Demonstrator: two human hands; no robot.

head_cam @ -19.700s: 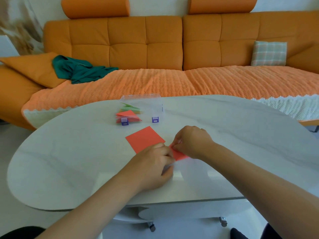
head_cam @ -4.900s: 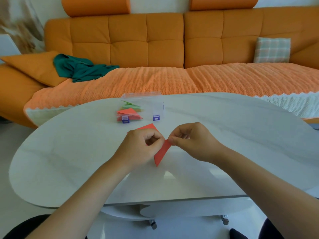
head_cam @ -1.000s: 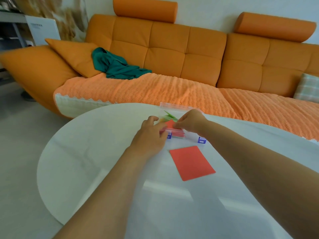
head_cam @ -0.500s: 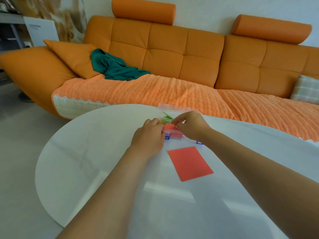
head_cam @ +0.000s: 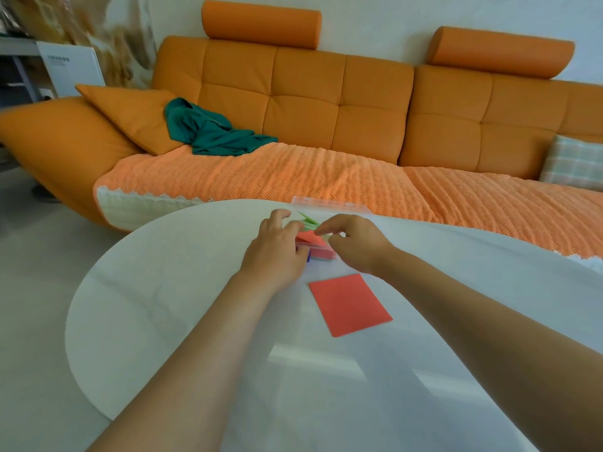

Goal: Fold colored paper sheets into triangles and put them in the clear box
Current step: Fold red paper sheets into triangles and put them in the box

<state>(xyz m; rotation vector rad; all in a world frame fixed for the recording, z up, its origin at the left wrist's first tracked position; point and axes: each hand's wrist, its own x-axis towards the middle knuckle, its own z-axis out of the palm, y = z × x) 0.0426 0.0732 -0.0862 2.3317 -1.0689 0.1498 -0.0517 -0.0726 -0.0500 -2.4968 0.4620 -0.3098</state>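
Red triangle (head_cam: pixel 310 238) is down in the box (head_cam: pixel 329 205) now, beside the green folds (head_cam: pixel 308 220). Half a second ago your right hand (head_cam: pixel 355 246) pinched it; now thumb and forefinger have parted, fingers loosely curled over the box, holding nothing. Your left hand (head_cam: pixel 277 246) rests slack-fingered at the box's left end. Just this side of the box, the flat red sheet (head_cam: pixel 349 303) hasn't budged on the table (head_cam: pixel 163 305). Far left of the box, a white board (head_cam: pixel 70 71) carries print too small to read.

One clear box (head_cam: pixel 329 207), one flat red sheet (head_cam: pixel 349 303), one green cloth (head_cam: pixel 212 132), one table (head_cam: pixel 163 288), one sofa (head_cam: pixel 303 102)
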